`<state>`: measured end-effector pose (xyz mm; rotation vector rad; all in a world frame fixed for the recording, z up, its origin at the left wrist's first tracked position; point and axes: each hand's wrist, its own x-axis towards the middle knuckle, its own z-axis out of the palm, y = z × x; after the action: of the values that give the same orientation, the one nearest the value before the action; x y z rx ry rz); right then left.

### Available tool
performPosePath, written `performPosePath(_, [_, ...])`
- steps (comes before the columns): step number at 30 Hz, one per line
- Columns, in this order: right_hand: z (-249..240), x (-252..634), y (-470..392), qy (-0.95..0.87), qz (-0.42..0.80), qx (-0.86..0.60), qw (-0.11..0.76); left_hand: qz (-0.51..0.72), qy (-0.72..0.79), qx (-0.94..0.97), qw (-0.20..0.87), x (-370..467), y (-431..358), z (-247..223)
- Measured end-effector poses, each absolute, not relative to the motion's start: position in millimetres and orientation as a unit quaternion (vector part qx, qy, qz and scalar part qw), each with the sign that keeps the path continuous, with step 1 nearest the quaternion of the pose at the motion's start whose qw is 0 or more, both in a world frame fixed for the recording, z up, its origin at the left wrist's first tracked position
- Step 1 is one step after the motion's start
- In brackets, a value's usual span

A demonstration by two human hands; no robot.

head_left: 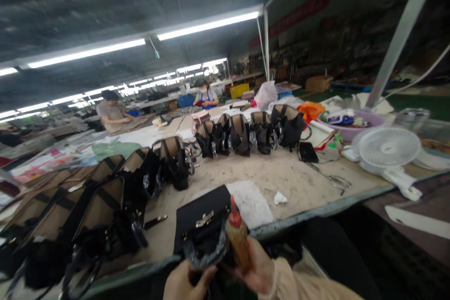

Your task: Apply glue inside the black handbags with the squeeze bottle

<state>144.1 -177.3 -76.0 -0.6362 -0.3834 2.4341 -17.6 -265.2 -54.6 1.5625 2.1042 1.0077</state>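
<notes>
OK, so the left hand (190, 282) has its thumb and fingers pinched around the near edge of a black handbag (200, 201), right where its plastic-wrapped handle (211, 261) curves. The right hand (258, 267) has its fingers curled round an amber bottle (239, 243), red nozzle (234, 211) pointing up.

Bag's at the near table edge, mostly toward 11 o'clock from the hands, gold clasp (205, 218) facing up. My guess is it's light, with a fairly stiff flap and floppier sides. The wrapping looks slick, so I'd grab the body beside the handle and keep off the clasp, which could scratch. Bottle looks light and squeezable; hold it low round the middle, gently, or it may dribble.

The tabletop (218, 173) is tan and smudged, with a white sheet (251, 201) at 1 o'clock touching the bag and a crumpled tissue (280, 198) a bit further out. Scissors (339, 183) lie at 2, past them a white fan (388, 147), with a purple basin (351, 126) between 1 and 2. A row of similar bags (241, 136) stands at 12, more bags (101, 201) crowd 9 to 10.

Beyond that it's a big workshop under tube lights (211, 26), one co-worker (112, 115) between 10 and 11, another (206, 98) near 12.
</notes>
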Motion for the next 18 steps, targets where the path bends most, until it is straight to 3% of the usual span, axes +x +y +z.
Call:
performPosePath(4, [-67.2, 149.1, -181.8, 0.033, 0.920, -0.276, 0.277, 0.362, 0.681, 0.633, -0.071, -18.5, -290.2, -67.1])
performPosePath(7, [-62.6, 150.9, -175.0, 0.048, 0.930, -0.243, 0.271, 0.347, 0.656, 0.651, -0.162, -12.4, -282.0, -73.2])
performPosePath(18, [-38.1, 150.4, -169.7, 0.053, 0.952, -0.187, 0.236, 0.249, 0.597, 0.758, -0.078, -20.4, -218.7, -56.7])
